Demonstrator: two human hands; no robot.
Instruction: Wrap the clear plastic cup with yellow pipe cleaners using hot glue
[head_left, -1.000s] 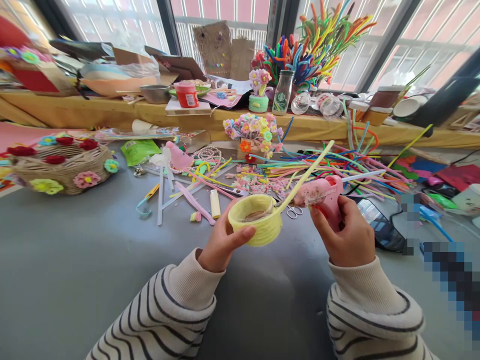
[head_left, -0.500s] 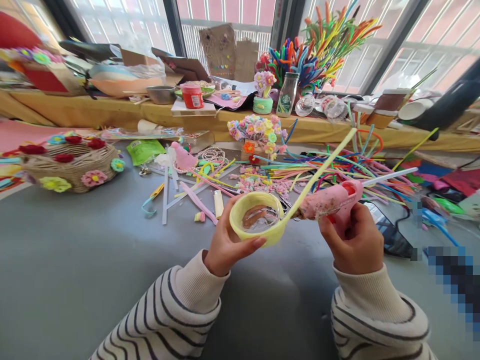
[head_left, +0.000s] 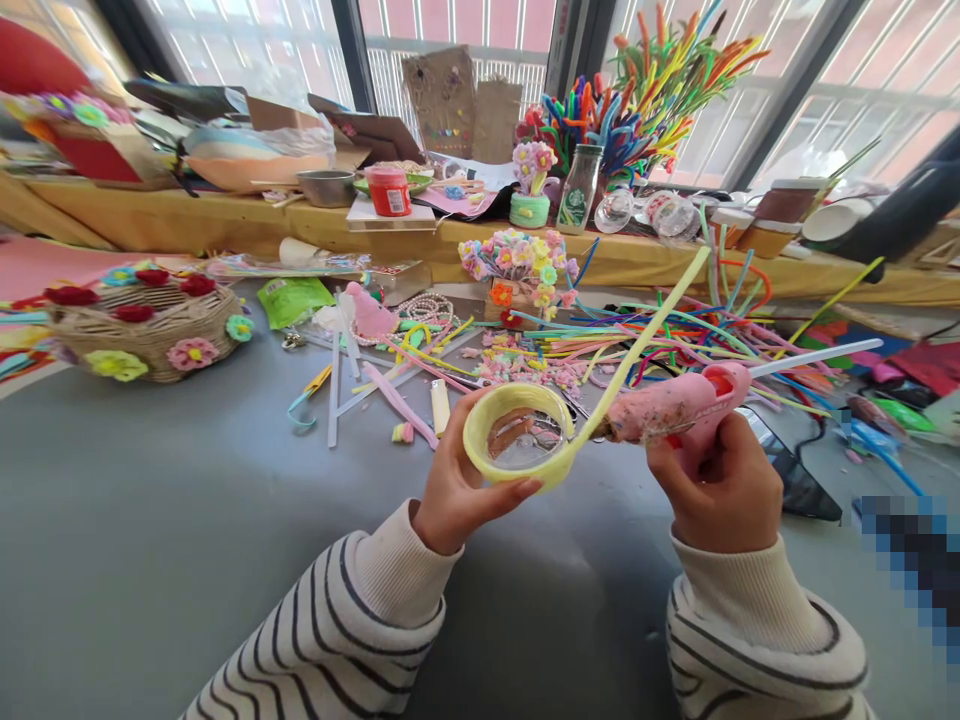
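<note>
My left hand [head_left: 469, 485] is closed around a small round clear cup [head_left: 517, 470] wrapped in pale yellow pipe cleaner, its opening tilted toward me. A loose yellow pipe cleaner end [head_left: 645, 335] sticks up and to the right from the cup's right side. In my right hand [head_left: 724, 490] is a pink hot glue gun [head_left: 682, 400], held by its handle. Its stained nozzle points left, close to where the loose end leaves the cup; whether it touches, I cannot tell. A clear glue stick [head_left: 817, 357] juts from the gun's back.
Behind my hands lie many loose pipe cleaners [head_left: 750, 335] and pink scraps. A woven basket with flowers [head_left: 161, 335] stands at left. Flower pots [head_left: 517, 265], a glass bottle [head_left: 579, 190] and a red-labelled jar [head_left: 389, 192] are at the back. A dark phone-like device [head_left: 802, 480] lies at right.
The glue gun and my right hand have shifted slightly to the right, its nozzle still near the cup. The cup stays almost in the same place in my left hand.
</note>
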